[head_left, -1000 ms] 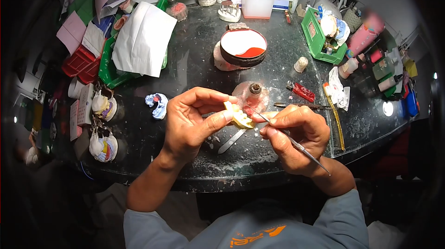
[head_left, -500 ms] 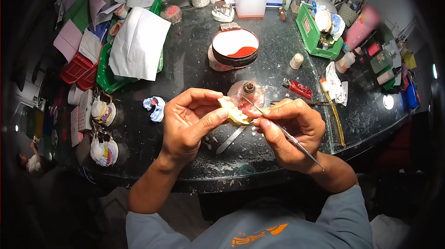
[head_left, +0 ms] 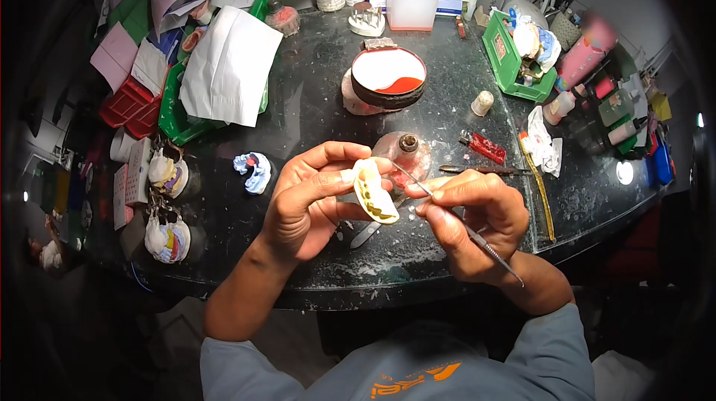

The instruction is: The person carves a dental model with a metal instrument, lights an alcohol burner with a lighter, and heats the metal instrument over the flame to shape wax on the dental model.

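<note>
A pale yellow dental piece (head_left: 375,193), curved with a row of tooth-shaped hollows facing up, is held at its left side by my left hand (head_left: 307,196). My right hand (head_left: 477,222) pinches a thin metal dental tool (head_left: 486,246); its fine tip points up and left, close to the upper right of the piece. Whether the tip touches it, I cannot tell. Behind both hands stands a glass burner (head_left: 407,153) with a metal top. A knife blade (head_left: 365,235) lies below the piece, partly hidden by it.
A round container (head_left: 388,80) of white and red material stands behind the burner. A blue-white mould (head_left: 253,173) and dental models (head_left: 167,240) sit left. Toward the right lie a red lighter (head_left: 488,147), a yellow-handled brush (head_left: 542,196) and a green bin (head_left: 511,58).
My left hand has turned the yellow piece, so its hollowed side now shows and it stands more upright. The metal tool has stayed near the piece. The whole view has shifted slightly.
</note>
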### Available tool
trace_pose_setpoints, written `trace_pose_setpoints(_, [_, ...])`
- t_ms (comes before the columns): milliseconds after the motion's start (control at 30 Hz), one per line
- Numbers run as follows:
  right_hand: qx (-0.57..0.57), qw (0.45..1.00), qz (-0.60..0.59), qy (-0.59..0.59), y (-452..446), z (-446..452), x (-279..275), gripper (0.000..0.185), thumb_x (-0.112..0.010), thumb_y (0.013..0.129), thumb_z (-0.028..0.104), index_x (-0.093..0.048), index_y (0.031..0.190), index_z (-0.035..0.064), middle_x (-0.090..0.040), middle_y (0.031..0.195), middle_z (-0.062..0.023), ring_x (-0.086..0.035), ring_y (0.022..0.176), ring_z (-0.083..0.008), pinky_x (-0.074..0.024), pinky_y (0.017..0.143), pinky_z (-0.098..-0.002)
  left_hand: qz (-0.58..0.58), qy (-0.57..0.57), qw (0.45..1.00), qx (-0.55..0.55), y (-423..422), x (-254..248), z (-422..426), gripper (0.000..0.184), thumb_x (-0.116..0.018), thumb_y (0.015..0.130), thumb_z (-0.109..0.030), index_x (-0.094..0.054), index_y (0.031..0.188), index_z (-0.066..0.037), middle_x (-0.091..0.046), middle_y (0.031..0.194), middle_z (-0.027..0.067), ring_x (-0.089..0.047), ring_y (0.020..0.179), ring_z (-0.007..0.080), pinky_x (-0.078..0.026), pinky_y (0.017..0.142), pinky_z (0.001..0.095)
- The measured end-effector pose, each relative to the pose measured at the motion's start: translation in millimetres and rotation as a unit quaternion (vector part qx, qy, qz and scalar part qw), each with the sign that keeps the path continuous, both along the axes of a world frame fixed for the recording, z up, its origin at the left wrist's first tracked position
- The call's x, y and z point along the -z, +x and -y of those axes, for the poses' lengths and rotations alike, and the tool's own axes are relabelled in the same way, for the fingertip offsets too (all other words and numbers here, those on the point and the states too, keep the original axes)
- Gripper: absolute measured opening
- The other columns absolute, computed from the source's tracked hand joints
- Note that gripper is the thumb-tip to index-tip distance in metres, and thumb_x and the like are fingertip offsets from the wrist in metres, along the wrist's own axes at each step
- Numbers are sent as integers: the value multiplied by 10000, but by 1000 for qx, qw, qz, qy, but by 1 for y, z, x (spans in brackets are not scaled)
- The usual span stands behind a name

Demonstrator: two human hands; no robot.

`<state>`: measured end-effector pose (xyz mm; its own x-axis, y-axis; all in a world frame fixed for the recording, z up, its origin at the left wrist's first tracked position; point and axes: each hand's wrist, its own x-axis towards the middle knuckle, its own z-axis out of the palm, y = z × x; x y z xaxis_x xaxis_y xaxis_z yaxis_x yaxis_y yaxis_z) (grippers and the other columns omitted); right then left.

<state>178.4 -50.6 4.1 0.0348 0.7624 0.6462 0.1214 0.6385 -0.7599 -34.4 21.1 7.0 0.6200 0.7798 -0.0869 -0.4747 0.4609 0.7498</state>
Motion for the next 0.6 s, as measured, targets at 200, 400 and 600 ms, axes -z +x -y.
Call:
trace_pose_setpoints(200, [-30, 999, 11, 32, -2, 3, 0, 202, -683, 755, -121, -606, 926, -47, -709, 847, -176, -732, 819, -254, -581, 741, -326, -12, 12, 1000, 1, 2, -2, 2, 349, -543, 921, -78, -526, 1246, 48, -604, 1235, 280, -659, 1084, 316, -600, 878, 428])
trace_pose_setpoints(400, [-21, 999, 9, 37, -1, 4, -1, 218, -683, 747, -124, -608, 932, -39, -707, 840, -171, -732, 822, -258, -582, 742, -334, -29, 29, 999, 6, 3, -3, 3, 376, -554, 934, -96, -518, 1281, 43, -599, 1253, 267, -653, 1099, 314, -595, 892, 433])
trace_pose_setpoints(600, [-5, 999, 34, 41, -1, 2, -1, 224, -686, 746, -110, -606, 942, -37, -707, 852, -175, -725, 792, -247, -575, 724, -324, -38, 55, 998, 2, 5, -2, 4, 462, -632, 883, -91, -508, 1310, 35, -592, 1264, 268, -660, 1088, 333, -574, 916, 456])
